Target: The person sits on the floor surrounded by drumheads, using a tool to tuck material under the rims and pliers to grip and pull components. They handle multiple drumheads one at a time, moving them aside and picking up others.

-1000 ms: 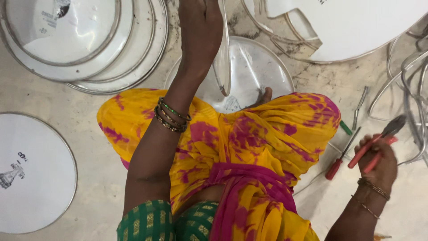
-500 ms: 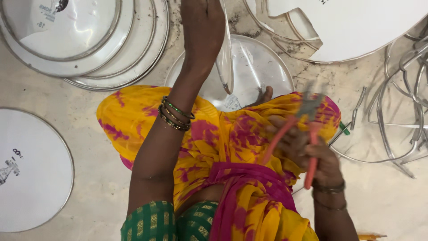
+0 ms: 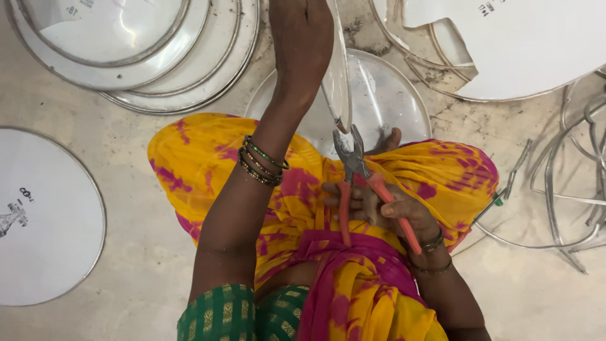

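Left hand [image 3: 302,38] fingers clamped on upright clear drumhead [image 3: 338,76]; right hand [image 3: 379,208] fingers wrapped on red-handled pliers [image 3: 356,173], tips at rim. Risk: pliers slip off thin edge, tear film or nick left wrist.

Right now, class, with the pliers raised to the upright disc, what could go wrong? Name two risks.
1. The left hand grips the thin clear disc on edge near the pliers; if the plier tips slip, they could nick that hand.
2. The right hand holds the pliers close above a bare toe on the flat disc; a dropped tool might strike it.
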